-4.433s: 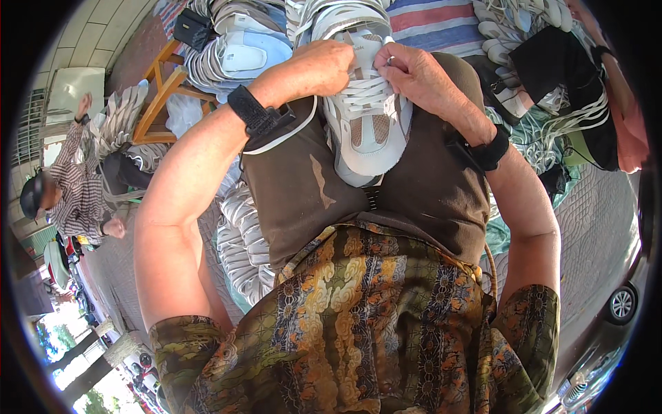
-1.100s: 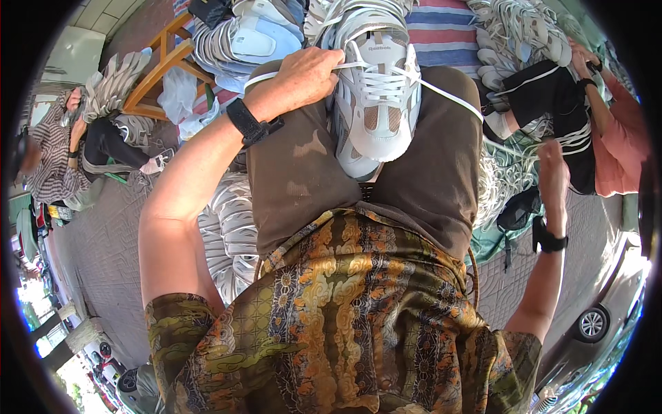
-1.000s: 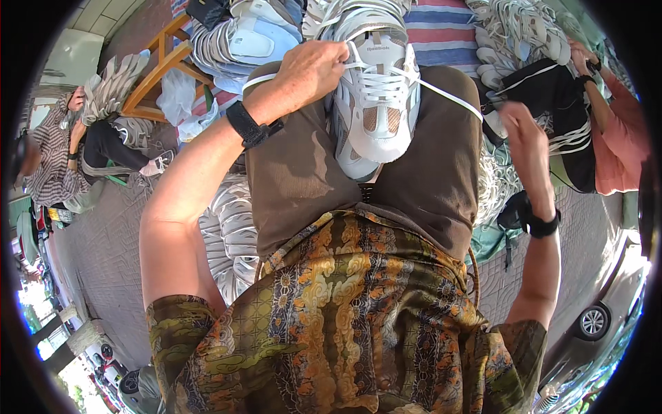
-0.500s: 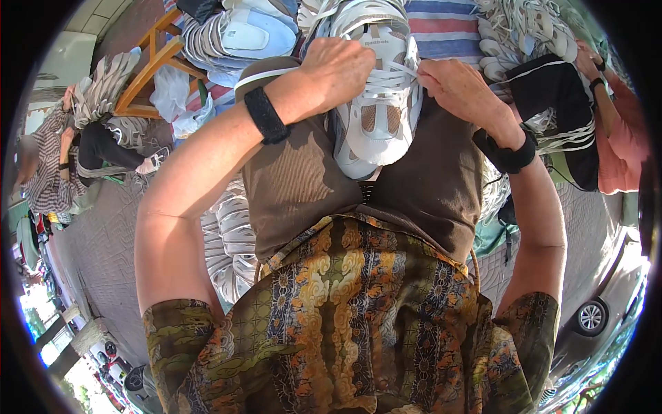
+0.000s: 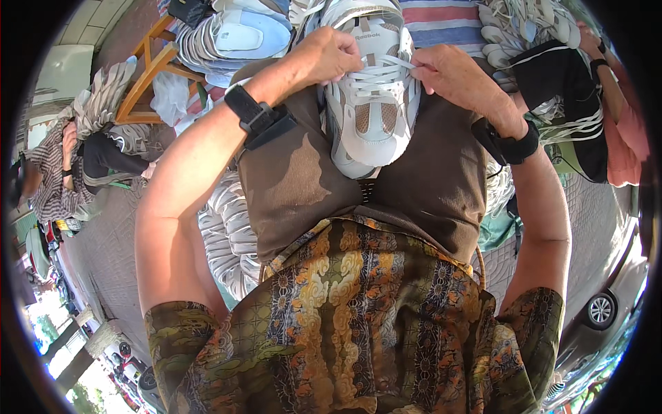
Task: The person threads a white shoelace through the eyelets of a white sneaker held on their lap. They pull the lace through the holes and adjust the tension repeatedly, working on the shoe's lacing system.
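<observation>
A white and beige sneaker rests between my thighs, toe toward me, with another pale shoe partly hidden beneath it. White shoelace crosses its tongue in several rows. On the shoe's right side, my right hand pinches a strand of the lace between thumb and forefinger and draws it out sideways. My left hand is closed at the left eyelet edge, fingertips curled in; what they pinch is hidden. Dark bands circle both wrists.
Stacked pale shoe parts lie beyond my left arm, near a wooden frame. More shoe uppers hang in bunches beside my left thigh. Co-workers sit at left and right. A parked car is at lower right.
My left hand has shifted left, away from the laces' middle toward the eyelet edge. My right hand has moved slightly, with the lace strand still pinched. The sneaker has tilted a little.
</observation>
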`<state>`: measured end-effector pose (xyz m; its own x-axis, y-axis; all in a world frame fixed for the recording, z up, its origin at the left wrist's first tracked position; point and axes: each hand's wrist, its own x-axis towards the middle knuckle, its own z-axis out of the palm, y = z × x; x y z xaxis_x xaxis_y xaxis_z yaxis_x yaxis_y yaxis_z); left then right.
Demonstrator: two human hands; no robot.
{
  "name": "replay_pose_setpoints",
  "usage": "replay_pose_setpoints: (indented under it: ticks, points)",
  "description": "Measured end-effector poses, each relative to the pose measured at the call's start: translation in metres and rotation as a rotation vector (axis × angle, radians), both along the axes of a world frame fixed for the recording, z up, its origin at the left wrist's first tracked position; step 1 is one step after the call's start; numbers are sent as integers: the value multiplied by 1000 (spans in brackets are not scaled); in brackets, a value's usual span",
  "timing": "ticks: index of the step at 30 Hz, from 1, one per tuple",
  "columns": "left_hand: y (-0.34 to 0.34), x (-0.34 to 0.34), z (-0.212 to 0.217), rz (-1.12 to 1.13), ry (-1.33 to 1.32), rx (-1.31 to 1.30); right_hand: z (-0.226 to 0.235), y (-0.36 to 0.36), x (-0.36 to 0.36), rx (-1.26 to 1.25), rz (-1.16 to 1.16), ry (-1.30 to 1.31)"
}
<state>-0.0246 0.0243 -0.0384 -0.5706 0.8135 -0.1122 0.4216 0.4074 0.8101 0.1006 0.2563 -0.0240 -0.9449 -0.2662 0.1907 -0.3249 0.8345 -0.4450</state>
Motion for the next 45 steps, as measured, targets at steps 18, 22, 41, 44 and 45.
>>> replay_pose_setpoints:
  ticks: [18,22,41,44,45]
  points:
    - [19,51,16,73,878,-123,30,5,-16,497,-5,735]
    - [18,51,16,32,913,-99,57,-14,-36,548,28,727]
    - [-16,23,31,55,624,63,6,93,113,679,-346,237]
    - [1,20,43,29,814,150,-11,119,106,849,-500,-71]
    - [4,18,47,-12,821,144,-12,122,109,744,-467,1]
